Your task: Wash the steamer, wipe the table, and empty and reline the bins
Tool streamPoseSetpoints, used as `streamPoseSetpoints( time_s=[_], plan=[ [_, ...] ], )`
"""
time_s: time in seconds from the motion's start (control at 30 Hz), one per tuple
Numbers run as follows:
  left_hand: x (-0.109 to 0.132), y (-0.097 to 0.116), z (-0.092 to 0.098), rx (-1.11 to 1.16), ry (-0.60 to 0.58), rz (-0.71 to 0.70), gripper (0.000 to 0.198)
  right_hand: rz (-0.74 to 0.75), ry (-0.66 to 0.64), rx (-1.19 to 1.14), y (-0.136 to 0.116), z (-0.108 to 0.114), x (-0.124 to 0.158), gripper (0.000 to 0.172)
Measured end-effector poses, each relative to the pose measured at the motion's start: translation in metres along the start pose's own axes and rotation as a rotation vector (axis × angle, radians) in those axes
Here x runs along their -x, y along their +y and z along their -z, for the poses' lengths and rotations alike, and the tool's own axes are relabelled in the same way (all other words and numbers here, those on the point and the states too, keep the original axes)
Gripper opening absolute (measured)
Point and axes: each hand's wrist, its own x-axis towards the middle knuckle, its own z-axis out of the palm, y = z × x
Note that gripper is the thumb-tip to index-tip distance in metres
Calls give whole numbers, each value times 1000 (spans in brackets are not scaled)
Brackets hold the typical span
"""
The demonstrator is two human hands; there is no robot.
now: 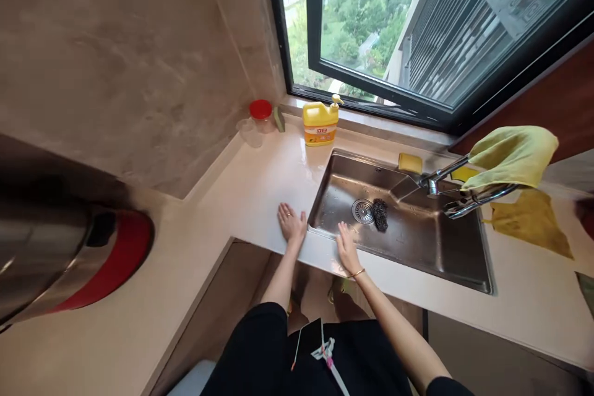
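Note:
My left hand [291,223] lies flat and open on the pale countertop [250,198], just left of the steel sink [445,260]. My right hand [347,247] rests open on the sink's front rim, fingers reaching over the edge toward the round drain [362,211]. A dark scouring pad [380,214] lies in the basin beside the drain. Neither hand holds anything.
A yellow detergent bottle [320,124] stands by the window, with a red-lidded clear jar [260,116] left of it. A yellow sponge [410,163] sits at the sink's back rim. A yellow cloth [513,154] drapes over the faucet [448,180]. A red-and-steel appliance [69,253] stands at the left.

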Motion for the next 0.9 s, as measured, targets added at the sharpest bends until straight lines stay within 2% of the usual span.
streamPoseSetpoints(
  time_s=[0.03, 0.1, 0.13, 0.17, 0.23, 0.27, 0.33, 0.4, 0.47, 0.53, 0.57, 0.6, 0.63, 0.7, 0.77, 0.83, 0.87, 0.9],
  plan=[
    [11, 28, -22, 33, -104, -90, 72, -52, 51, -28, 12, 19, -10, 61],
    [33, 82, -63, 133, -418, -306, 66, -151, 148, -72, 35, 57, -29, 63],
    [42, 106, -79, 178, -534, -373, 63, -197, 187, -88, 46, 76, -37, 63],
    [45, 125, -91, 209, -585, -427, 62, -241, 218, -99, 55, 93, -44, 63],
    [36, 146, -101, 235, -543, -478, 59, -309, 255, -100, 70, 122, -53, 63],
    [22, 146, -98, 231, -463, -469, 57, -327, 262, -97, 75, 133, -55, 63],
    [-22, 124, -78, 206, -273, -390, 55, -340, 269, -95, 82, 144, -54, 62],
    [-77, 84, -47, 161, -83, -214, 57, -340, 277, -113, 86, 143, -49, 61],
    [-131, 45, -20, 119, 2, -114, 64, -350, 275, -144, 87, 132, -42, 60],
    [-169, 25, -10, 47, 48, -25, 67, -363, 274, -178, 84, 114, -36, 60],
    [-179, 27, -13, 24, 25, -41, 68, -368, 279, -194, 80, 105, -34, 60],
    [-182, 35, -22, 12, -22, -93, 67, -370, 289, -207, 74, 95, -34, 59],
    [-177, 48, -35, 12, -126, -207, 66, -370, 301, -218, 66, 86, -36, 59],
    [-153, 84, -62, 46, -384, -494, 63, -366, 312, -231, 49, 69, -44, 59],
    [-126, 116, -79, 156, -537, -714, 60, -359, 310, -238, 31, 55, -57, 59],
    [-115, 128, -78, 277, -616, -897, 60, -343, 301, -242, 14, 45, -72, 58],
    [-120, 125, -71, 330, -602, -918, 58, -332, 298, -243, 8, 40, -79, 57],
    [-132, 117, -61, 370, -555, -878, 55, -321, 294, -243, 2, 36, -86, 57]
  ],
)
